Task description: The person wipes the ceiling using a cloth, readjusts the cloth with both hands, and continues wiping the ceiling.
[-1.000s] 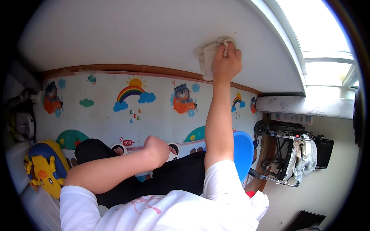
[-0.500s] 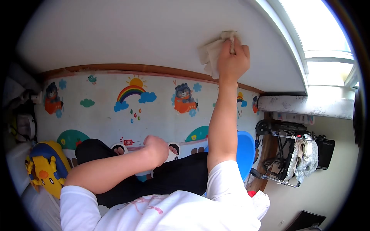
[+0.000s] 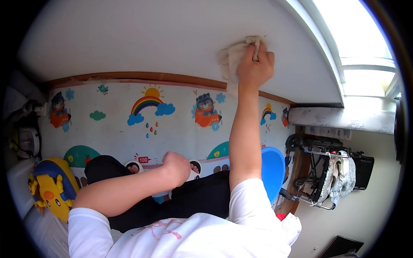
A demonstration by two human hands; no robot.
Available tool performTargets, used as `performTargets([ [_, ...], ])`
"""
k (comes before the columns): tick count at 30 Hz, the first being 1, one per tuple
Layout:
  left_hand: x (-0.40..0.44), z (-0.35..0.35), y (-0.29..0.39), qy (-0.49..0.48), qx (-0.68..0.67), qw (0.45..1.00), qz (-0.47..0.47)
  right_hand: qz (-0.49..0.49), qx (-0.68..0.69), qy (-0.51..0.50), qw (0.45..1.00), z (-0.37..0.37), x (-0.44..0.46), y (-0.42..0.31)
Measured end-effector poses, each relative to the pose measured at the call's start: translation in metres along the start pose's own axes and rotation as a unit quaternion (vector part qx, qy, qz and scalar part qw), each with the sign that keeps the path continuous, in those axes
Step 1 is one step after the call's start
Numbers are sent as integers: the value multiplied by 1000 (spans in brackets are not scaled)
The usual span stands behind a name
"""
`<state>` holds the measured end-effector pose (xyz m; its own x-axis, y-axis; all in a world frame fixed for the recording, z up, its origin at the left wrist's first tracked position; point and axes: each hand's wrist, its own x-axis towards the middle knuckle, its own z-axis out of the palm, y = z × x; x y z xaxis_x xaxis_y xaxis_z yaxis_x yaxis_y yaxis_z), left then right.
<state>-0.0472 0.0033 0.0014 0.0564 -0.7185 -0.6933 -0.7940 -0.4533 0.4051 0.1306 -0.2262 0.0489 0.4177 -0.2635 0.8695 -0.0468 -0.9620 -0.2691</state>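
My right hand (image 3: 256, 69) is raised at the end of an outstretched arm, its fingers closed on a cream cloth (image 3: 234, 56). The cloth is bunched in the grip, and its loose part spreads leftward against the white wall surface (image 3: 142, 38). My left hand (image 3: 175, 167) is held in a fist in front of my legs, between my two slippered feet. Nothing shows sticking out of that fist, though its inner side is turned from view. Below the left forearm are my black trousers (image 3: 198, 195).
A brown strip (image 3: 172, 77) borders a panel with cartoon stickers (image 3: 150, 105). A blue plastic basin (image 3: 273, 172) is partly behind my right arm. A yellow and blue toy (image 3: 56, 193) is at left. A folded stroller (image 3: 322, 167) and a bright window (image 3: 361, 43) are at right.
My right hand and the cloth have shifted slightly left along the white surface, and the cloth's folds have changed a little. My left hand has barely moved.
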Motion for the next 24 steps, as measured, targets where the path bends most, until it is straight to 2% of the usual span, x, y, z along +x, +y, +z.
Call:
performTargets([
  [5,-4,-3,0,-9,13,1000,10,-57,6,-18,998,-2,-4,10],
  [8,2,2,1,-8,-6,1000,0,19,22,9,1000,-10,8,6],
  [14,-2,-2,-2,-16,21,1000,12,-25,10,26,999,7,-2,6],
  [17,-2,-1,-2,-11,16,1000,11,-12,0,-31,999,-12,11,-2],
  [20,-3,-2,1,-8,17,1000,10,27,44,36,998,-7,12,0],
  [24,-1,1,2,-4,3,1000,-2,9,37,-10,999,0,2,-3],
])
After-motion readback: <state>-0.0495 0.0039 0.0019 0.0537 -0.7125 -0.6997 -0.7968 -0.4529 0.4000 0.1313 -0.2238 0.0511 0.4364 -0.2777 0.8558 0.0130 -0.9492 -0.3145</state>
